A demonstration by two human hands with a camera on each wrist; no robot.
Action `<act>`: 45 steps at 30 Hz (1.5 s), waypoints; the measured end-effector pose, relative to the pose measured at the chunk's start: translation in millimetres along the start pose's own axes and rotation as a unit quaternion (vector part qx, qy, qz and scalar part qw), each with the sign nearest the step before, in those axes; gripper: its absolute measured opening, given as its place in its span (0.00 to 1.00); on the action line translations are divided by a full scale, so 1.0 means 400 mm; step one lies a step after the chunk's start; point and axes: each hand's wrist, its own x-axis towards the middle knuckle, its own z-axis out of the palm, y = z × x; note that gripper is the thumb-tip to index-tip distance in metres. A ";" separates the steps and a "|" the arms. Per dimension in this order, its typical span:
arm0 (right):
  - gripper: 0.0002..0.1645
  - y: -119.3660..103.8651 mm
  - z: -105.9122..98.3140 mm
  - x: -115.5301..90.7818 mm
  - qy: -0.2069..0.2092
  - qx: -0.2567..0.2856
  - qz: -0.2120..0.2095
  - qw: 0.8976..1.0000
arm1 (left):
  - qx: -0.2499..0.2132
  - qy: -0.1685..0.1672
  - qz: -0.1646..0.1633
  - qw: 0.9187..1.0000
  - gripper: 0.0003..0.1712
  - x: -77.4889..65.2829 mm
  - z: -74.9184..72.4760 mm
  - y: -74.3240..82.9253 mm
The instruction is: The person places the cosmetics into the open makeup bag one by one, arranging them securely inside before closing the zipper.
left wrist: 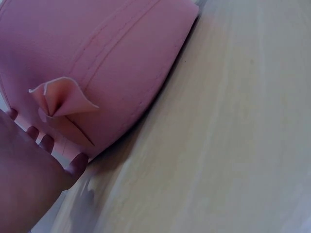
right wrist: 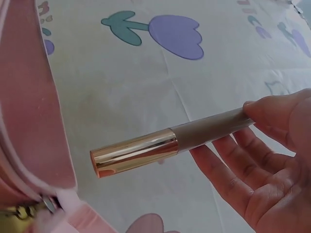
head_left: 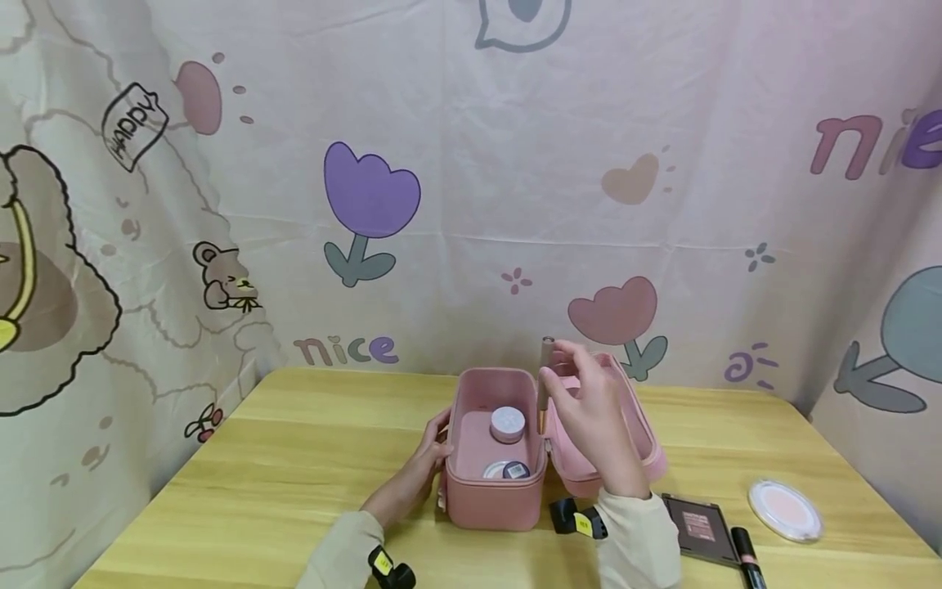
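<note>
A pink makeup case [head_left: 495, 503] stands with its lid [head_left: 648, 446] swung out to the right. My left hand [head_left: 419, 470] rests against the case's left side; in the left wrist view its fingertips touch the pink wall beside a small bow-like tab [left wrist: 63, 99]. My right hand [head_left: 592, 405] pinches a slim cosmetic tube [head_left: 545, 376], taupe with a gold end, between thumb and fingers. The tube hangs upright, gold end down, over the case's right rim. Inside the case sit a round pink-and-white jar [head_left: 508, 424] and, near the front, a small round container [head_left: 516, 469], partly hidden.
Right of the case lie a dark flat palette [head_left: 699, 528], a black-capped tube [head_left: 747, 556] and a round clear-rimmed compact [head_left: 785, 510]. They rest on the wooden table [head_left: 294, 483]. A printed curtain [head_left: 478, 204] hangs behind it.
</note>
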 end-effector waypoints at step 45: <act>0.21 -0.064 0.141 -0.012 -0.073 0.062 -0.123 0.988 | 0.010 -0.021 -0.002 1.000 0.46 0.003 -0.006 -0.006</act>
